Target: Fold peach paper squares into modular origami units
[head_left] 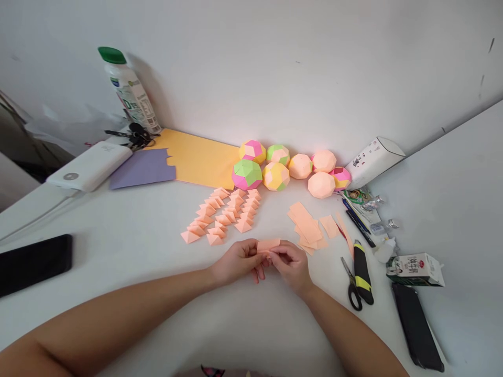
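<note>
A small peach-coloured piece of paper [269,244] is held up between my two hands over the white table. My left hand [241,259] pinches its left end and lower edge between thumb and fingers. On the other side my right hand [293,266] grips the lower right edge the same way, the thumbs almost meeting. Beyond my hands lie rows of folded peach paper pieces [215,222], overlapping one another. To the right rests a loose pile of flat peach paper strips [306,225].
Paper balls [247,174] in several colours line the wall, beside orange paper [204,157] and purple paper [143,170]. On the right lie scissors [351,285], a black-and-yellow cutter [362,272], pens [359,225] and a milk carton [414,269]. A power bank [88,167] and phone [37,264] are left.
</note>
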Demonstrator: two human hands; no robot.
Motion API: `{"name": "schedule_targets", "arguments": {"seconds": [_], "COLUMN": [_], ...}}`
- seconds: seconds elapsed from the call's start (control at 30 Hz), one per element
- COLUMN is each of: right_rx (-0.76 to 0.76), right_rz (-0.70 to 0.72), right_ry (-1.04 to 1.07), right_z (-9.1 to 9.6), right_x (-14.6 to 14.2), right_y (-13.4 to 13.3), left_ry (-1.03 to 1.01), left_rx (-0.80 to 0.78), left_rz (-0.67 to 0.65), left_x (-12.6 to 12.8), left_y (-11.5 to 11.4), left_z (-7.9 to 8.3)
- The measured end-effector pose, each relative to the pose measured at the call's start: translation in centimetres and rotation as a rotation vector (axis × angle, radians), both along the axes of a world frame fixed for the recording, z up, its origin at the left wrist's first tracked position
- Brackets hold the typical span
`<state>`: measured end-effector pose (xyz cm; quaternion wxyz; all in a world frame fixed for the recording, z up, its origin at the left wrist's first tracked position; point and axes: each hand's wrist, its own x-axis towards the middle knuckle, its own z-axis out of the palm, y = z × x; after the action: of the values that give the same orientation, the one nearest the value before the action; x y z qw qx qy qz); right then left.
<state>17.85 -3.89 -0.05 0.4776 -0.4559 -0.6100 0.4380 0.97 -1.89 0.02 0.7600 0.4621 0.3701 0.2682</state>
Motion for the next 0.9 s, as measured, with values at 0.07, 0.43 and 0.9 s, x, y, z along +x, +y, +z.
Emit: {"name": "schedule_targets", "arguments": {"seconds": [0.07,0.43,0.9], "right_rx": [0.003,-0.207,-0.217], "right_rz": [-0.002,0.018,0.085], "right_ry": [-0.005,0.157,0.014], "right_z": [0.0,-0.7,0.5], "right_x": [0.0,0.3,0.2], "right_y": [0.0,0.1,0.4], "left_ry": [-0.005,-0.086,-0.128], "left_rx": [-0.002,-0.013,-0.024], "left_rz": [0.004,0.002,0.029], "left_x": [0.0,-0.2,-0.1], "left_y": [0.0,0.2,0.2], "left_z": [0.0,-0.2,-0.1]}}
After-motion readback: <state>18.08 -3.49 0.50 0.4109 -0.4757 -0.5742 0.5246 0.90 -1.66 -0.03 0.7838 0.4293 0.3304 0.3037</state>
